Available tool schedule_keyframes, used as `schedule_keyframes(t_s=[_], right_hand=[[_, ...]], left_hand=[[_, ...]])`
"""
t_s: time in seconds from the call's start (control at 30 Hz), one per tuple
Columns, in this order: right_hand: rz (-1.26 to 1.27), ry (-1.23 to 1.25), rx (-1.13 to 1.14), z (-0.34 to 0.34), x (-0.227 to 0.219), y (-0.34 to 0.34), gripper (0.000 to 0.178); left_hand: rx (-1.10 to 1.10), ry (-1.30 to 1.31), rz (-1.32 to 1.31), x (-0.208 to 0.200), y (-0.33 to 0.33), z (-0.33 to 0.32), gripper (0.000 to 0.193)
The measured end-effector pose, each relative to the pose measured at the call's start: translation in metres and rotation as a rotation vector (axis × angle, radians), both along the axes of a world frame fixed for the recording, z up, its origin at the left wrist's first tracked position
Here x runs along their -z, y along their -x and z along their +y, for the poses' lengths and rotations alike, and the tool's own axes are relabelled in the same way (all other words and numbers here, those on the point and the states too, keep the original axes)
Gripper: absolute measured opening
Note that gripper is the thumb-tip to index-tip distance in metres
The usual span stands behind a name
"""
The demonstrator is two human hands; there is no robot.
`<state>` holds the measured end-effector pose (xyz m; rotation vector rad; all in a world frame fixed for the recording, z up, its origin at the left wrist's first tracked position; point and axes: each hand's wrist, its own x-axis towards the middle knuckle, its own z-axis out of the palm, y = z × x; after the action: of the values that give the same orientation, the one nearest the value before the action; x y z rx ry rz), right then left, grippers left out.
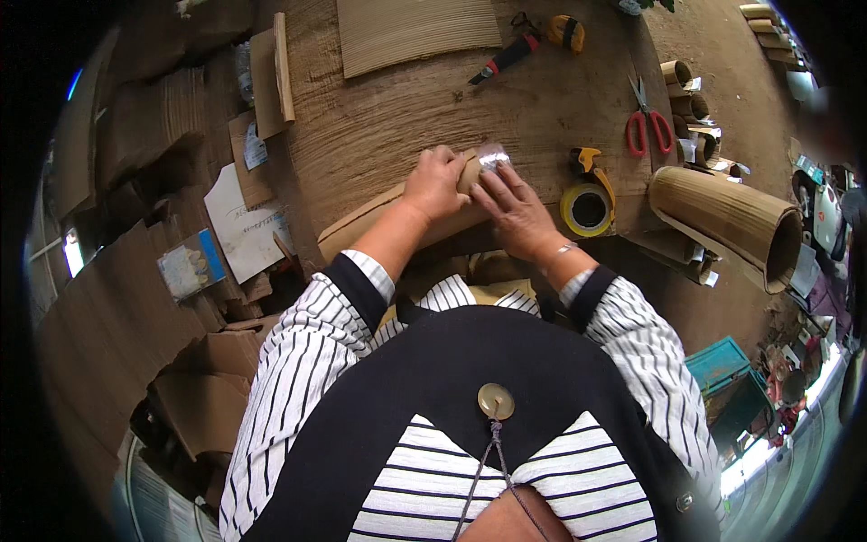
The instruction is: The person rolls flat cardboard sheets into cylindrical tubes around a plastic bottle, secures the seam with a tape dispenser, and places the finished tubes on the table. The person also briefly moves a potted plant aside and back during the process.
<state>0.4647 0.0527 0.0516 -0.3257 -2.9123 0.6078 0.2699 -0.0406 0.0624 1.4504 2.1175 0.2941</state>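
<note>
A rolled piece of brown cardboard [361, 213] lies slantwise near the front edge of the wooden table. My left hand [436, 183] grips the roll near its right end, fingers bent over it and thumb toward the right. Beside it, my right hand [517, 214] rests with fingers stretched out against the roll's right end. A shiny strip of clear tape [492, 156] shows just beyond the right fingertips, on or against the cardboard. Close to the right hand are a tape roll in a yellow-and-black dispenser [587, 206] and, farther right, a finished-looking cardboard tube [727, 217].
Red-handled scissors [648, 126] lie at the right. A knife with a red-and-black handle [510, 56], a yellow tape measure [566, 33] and a flat cardboard sheet [415, 32] are at the back. Stacked cardboard [117, 307] fills the left. A green crate [727, 379] stands at lower right.
</note>
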Motion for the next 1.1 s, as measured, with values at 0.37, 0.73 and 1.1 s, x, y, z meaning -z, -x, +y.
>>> schedule_keyframes(t_s=[0.37, 0.73, 1.1], right_hand=[[-0.602, 0.231, 0.816, 0.109, 0.044, -0.116, 0.069], [-0.048, 1.358, 0.777, 0.062, -0.080, -0.097, 0.070], [0.062, 0.998, 1.094, 0.071, -0.019, -0.086, 0.080]], left_hand=[[-0.052, -0.210, 0.136, -0.005, -0.056, -0.040, 0.075], [0.029, -0.340, 0.090, 0.012, -0.066, -0.060, 0.079], [-0.057, -0.109, -0.069, 0.026, 0.003, -0.017, 0.075]])
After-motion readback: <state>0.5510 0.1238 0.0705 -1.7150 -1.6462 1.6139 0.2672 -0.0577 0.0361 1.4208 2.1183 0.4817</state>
